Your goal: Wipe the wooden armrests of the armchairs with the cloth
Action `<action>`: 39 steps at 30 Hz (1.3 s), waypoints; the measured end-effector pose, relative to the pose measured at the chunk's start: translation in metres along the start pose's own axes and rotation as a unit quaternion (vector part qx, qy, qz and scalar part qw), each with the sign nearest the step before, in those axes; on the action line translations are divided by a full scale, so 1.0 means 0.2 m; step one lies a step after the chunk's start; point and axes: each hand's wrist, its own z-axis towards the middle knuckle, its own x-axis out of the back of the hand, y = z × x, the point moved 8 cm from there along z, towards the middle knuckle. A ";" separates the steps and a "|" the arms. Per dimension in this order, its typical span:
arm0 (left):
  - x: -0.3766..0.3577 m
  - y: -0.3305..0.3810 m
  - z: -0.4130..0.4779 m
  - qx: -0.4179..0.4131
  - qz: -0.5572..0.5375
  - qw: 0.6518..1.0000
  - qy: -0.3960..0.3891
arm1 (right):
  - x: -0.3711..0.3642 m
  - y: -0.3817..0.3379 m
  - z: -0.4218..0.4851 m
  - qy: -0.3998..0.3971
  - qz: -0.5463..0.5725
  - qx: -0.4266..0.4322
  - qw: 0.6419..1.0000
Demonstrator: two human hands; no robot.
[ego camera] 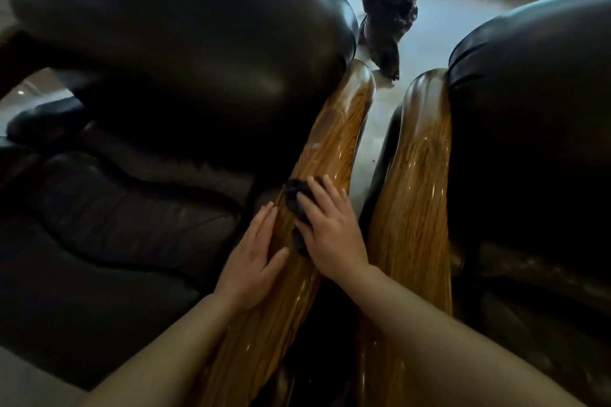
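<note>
Two glossy wooden armrests run side by side away from me. The left armrest point(334, 142) belongs to the left black leather armchair point(148, 109), the right armrest point(420, 168) to the right armchair point(535, 142). A dark cloth point(296, 200) lies on the left armrest about midway along. My right hand point(330, 228) presses flat on the cloth, covering most of it. My left hand point(253, 261) rests flat on the inner side of the same armrest, fingers apart, holding nothing.
A narrow gap of pale floor point(373, 149) separates the two armrests. A dark gnarled wooden carving point(390, 3) stands beyond their far ends. Black seat cushions point(115, 225) fill the left side.
</note>
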 end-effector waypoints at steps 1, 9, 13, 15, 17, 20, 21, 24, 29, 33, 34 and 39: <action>0.02 -0.01 0.00 -0.003 -0.041 0.999 0.000 | -0.02 -0.05 -0.07 -0.010 -0.020 0.040 0.999; 0.10 0.07 0.07 -0.102 0.088 0.991 0.027 | -0.01 -0.02 -0.10 -0.056 -0.072 0.129 0.987; 0.02 0.16 0.18 -0.089 0.146 0.985 0.012 | 0.04 0.10 0.12 -0.022 -0.004 -0.047 0.999; -0.03 0.17 0.19 -0.071 0.159 0.985 0.010 | 0.05 0.15 0.20 -0.011 0.025 -0.084 0.996; -0.04 0.16 0.19 -0.065 0.162 0.984 0.020 | 0.05 0.16 0.23 -0.005 0.029 -0.098 0.995; -0.02 0.15 0.18 -0.073 0.140 0.987 0.032 | 0.06 0.10 0.15 -0.001 -0.006 -0.051 0.999; -0.02 0.15 0.18 -0.073 0.125 0.989 0.037 | 0.06 0.07 0.11 -0.006 -0.028 -0.008 1.000; 0.00 0.14 0.17 -0.070 0.097 0.992 0.050 | 0.11 0.07 0.14 -0.015 -0.078 0.083 0.993; 0.01 0.14 0.17 -0.068 0.105 0.990 0.062 | 0.13 0.14 0.43 -0.002 -0.091 -0.059 0.994; 0.01 0.15 0.18 -0.068 0.123 0.988 0.060 | 0.10 0.05 0.25 -0.028 -0.075 0.092 0.993; 0.01 0.15 0.18 -0.067 0.126 0.988 0.058 | 0.11 0.07 0.19 -0.028 -0.068 0.122 0.990; -0.01 0.19 0.17 -0.111 0.149 0.982 0.034 | 0.23 0.28 0.37 0.087 0.059 -0.100 0.989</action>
